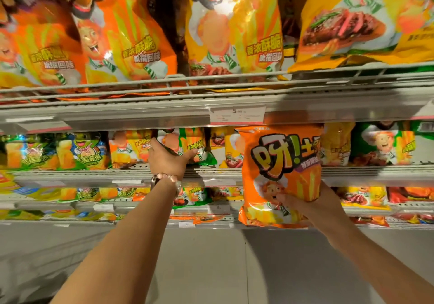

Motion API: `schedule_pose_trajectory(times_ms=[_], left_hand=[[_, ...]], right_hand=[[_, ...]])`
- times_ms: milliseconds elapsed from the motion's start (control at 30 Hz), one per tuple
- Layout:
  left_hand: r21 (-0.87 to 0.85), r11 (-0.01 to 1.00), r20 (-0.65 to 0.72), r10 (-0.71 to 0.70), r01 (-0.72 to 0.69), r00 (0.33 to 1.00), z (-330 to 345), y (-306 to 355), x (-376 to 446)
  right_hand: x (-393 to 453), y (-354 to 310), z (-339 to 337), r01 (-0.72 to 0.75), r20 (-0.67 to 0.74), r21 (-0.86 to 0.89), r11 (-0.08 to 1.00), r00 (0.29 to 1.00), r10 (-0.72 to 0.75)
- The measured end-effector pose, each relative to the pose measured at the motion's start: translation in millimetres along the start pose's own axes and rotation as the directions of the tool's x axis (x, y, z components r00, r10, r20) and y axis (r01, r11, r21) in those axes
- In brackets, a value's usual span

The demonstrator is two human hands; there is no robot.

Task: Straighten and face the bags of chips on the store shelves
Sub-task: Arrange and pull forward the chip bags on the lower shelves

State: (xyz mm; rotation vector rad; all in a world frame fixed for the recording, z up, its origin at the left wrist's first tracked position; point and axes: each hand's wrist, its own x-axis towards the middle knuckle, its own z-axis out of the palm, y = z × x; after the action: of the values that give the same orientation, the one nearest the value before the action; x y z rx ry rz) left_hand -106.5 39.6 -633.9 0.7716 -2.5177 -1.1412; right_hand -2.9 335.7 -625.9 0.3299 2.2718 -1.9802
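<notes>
Right hand [312, 204] clamped on the lower part of an orange chip bag [281, 172], thumb across the printed front, fingers wrapped behind the right edge. Bag held upright, face toward the camera, in front of the shelves and clear of them; top edge just under the price tag [237, 114] on the upper shelf rail [105, 120].

Left hand [168, 160] well to the left of that bag, reaching up into the second shelf [70, 174], thumb and fingers spread around a green-and-orange bag [190, 147] standing there; fingertips hidden behind the bag, so whether pinching or only touching cannot be told. Beaded bracelet [168, 176] around the left wrist, just below the hand.

Above both hands, on the top shelf: a row of large orange bags [131, 38] leaning forward over the wire guard, and a yellow bag with a steak picture [352, 29] above the right hand. Left of the left hand, on the same shelf: green-and-blue frog bags [82, 151]. Right of the held bag: more bags, one green with a chef figure [385, 144]. Below both hands: lower shelves with further rows of small bags [364, 198], then grey floor [211, 268] under the forearms.
</notes>
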Motion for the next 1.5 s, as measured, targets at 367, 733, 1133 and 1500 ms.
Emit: schedule_pose_trajectory(times_ms=[367,733,1133,1500], left_hand=[[-0.211,0.977,-0.112,0.018,-0.042,0.994,-18.3,9.3,-0.2],[-0.268,0.962,-0.121,0.024,-0.056,0.992,-74.6,-45.2,-43.9],[-0.343,0.939,-0.109,-0.022,-0.017,0.994,-131.6,-100.2,-68.3],[-0.351,0.936,-0.073,-0.043,0.014,0.996,-143.2,-117.3,-68.2]], right_hand=[[5.0,-18.7,22.9,-0.045,0.011,-0.021,0.999,0.999,0.045],[15.1,-37.4,67.6,0.014,0.067,0.000,1.000,0.998,-0.014],[50.8,-68.3,158.6,0.229,-0.039,-0.157,0.961,0.971,-0.237],[96.2,-61.2,211.7,0.067,-0.068,-0.284,0.956,0.994,-0.090]])
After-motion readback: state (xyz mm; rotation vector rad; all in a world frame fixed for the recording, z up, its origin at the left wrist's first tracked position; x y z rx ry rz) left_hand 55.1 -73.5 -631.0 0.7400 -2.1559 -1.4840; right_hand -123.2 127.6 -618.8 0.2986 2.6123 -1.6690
